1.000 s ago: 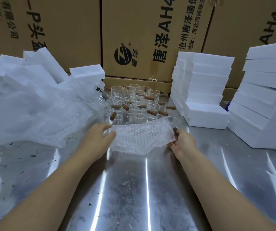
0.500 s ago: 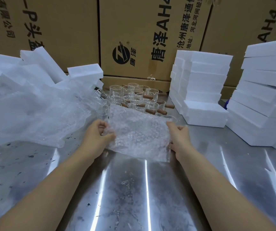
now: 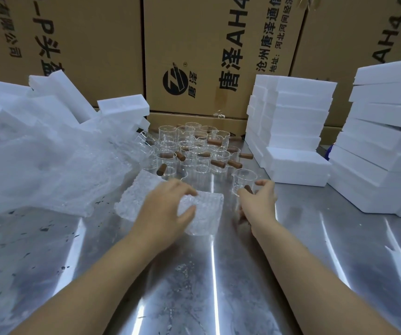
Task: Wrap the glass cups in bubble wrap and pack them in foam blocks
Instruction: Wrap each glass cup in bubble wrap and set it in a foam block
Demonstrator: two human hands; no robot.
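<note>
The bubble wrap point(image 3: 208, 210), held up between both hands half a second ago, has been laid flat on the table point(image 3: 218, 274). It has been released by the right hand point(image 3: 258, 201), which has been moved to the nearest cup point(image 3: 243, 180) and curled round its handle. The left hand point(image 3: 168, 211) has been shifted from the sheet's edge onto its top, fingers spread.

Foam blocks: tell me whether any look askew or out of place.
The left foam blocks lie in a jumbled heap, tilted and partly under loose plastic sheeting. The middle stack is neat; the right stack has a few slabs slightly skewed.
</note>
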